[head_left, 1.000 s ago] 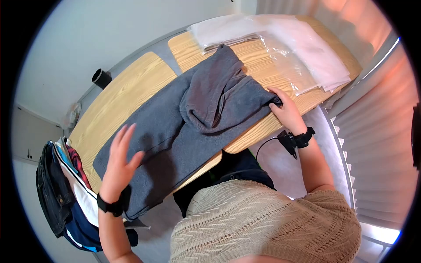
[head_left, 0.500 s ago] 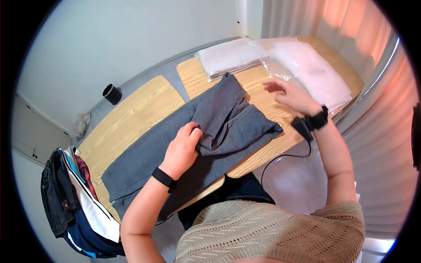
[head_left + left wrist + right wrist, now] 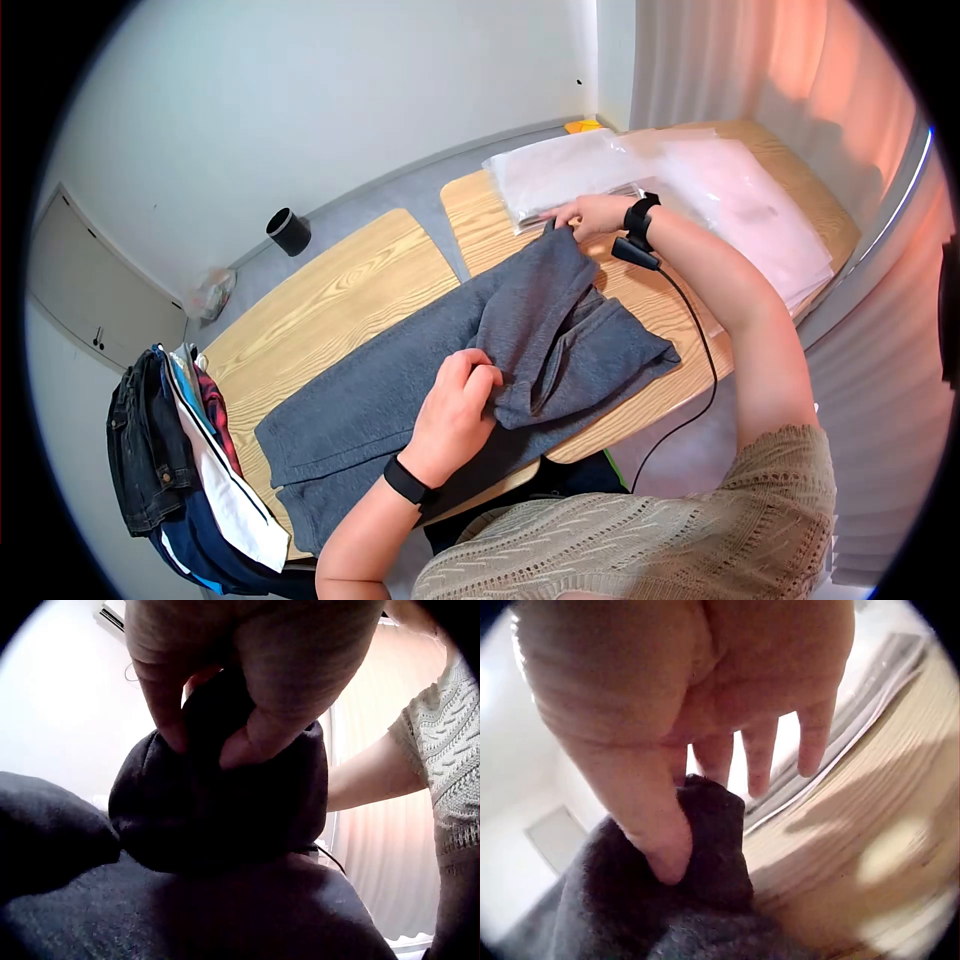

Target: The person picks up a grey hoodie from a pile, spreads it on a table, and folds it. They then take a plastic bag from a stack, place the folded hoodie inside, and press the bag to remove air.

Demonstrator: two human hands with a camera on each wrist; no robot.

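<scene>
A dark grey soft-fabric garment (image 3: pixel 390 350) lies lengthwise over the table, two long panels side by side at its left end and a bunched, folded part at its right. My left hand (image 3: pixel 455 410) pinches a fold of that bunched part; in the left wrist view, the thumb (image 3: pixel 247 746) and fingers close on the dark cloth. At the garment's far corner, my right hand (image 3: pixel 592 215) grips the tip of the fabric. The right wrist view has the thumb (image 3: pixel 667 851) on the near side of the cloth, with the other fingers reaching beyond it.
Clear plastic bags with white sheets (image 3: pixel 740 200) cover the table's far right. Several folded clothes (image 3: pixel 200 450) hang at the left end. The wooden table (image 3: pixel 340 290) has a gap between its two tops. A black bin (image 3: pixel 289 232) stands on the floor behind; a cable (image 3: pixel 705 400) trails from the right wrist.
My left hand has come from above the garment's left part to its bunched fold and taken hold. My right hand has let go of the near right corner and gripped the far corner.
</scene>
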